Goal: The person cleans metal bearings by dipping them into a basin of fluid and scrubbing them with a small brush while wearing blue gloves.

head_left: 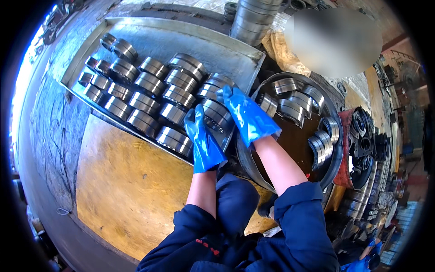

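Note:
Both my hands wear blue rubber gloves and reach to the right end of a metal tray [217,34]. A steel roller bearing [216,114] lies between them, its rollers showing at the lower rim. My left hand [199,136] closes against its left side, fingers pointing away from me. From the right, my right hand [244,112] curls over its far right edge, with the fingertips beside another bearing [215,85] just behind. The undersides of my fingers are hidden. Several more shiny bearings stand on edge in rows across the tray, including a wide one [174,140] near its front edge.
A round drum [336,174] of brown liquid at my right holds several bearings [290,111]. Beyond it stands a red container [345,149] with dark rings. A yellowish board [131,186] lies before the tray; stacked steel rings [254,20] rise behind it.

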`<state>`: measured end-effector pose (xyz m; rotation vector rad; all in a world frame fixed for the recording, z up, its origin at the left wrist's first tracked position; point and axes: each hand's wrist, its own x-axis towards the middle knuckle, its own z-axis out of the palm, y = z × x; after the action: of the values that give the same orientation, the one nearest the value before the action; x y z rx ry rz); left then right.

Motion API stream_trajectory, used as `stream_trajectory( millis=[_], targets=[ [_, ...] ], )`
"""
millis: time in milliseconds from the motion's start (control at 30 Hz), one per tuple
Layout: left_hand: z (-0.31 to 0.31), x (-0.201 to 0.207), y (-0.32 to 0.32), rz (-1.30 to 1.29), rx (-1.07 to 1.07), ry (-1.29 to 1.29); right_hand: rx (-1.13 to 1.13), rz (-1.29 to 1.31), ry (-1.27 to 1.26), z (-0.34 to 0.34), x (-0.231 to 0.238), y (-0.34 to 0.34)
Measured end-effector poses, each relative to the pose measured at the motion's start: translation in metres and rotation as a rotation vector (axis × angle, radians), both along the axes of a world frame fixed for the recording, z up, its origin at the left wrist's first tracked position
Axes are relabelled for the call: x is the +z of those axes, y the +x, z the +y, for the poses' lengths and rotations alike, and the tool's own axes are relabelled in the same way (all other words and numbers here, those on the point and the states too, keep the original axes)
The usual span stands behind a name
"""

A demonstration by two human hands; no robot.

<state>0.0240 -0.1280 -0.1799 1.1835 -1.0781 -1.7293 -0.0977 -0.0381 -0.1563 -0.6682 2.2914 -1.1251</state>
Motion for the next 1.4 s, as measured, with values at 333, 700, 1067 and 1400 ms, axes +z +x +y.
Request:
stream_trajectory(
  millis=[333,700,1067,1400],
  targets=[
    [0.053,0.139,0.000,0.122,-0.826,-1.037,-0.146,-0.917,-0.924,0.110,0.111,0.070],
    [0.199,0.132,-0.011,0.240,-1.460,0.198,-0.772,-1.056,-0.925,0.273,0.081,0.114],
    [0.212,0.087,-0.040,0.002,-1.236,-0.001,-0.846,0.151,0.853,0.363,0.038,0.061],
    [0.225,0.096,-0.052,0.014,-1.343,0.126,-0.979,0.013,1.016,0.346,0.008,0.037]
  ],
)
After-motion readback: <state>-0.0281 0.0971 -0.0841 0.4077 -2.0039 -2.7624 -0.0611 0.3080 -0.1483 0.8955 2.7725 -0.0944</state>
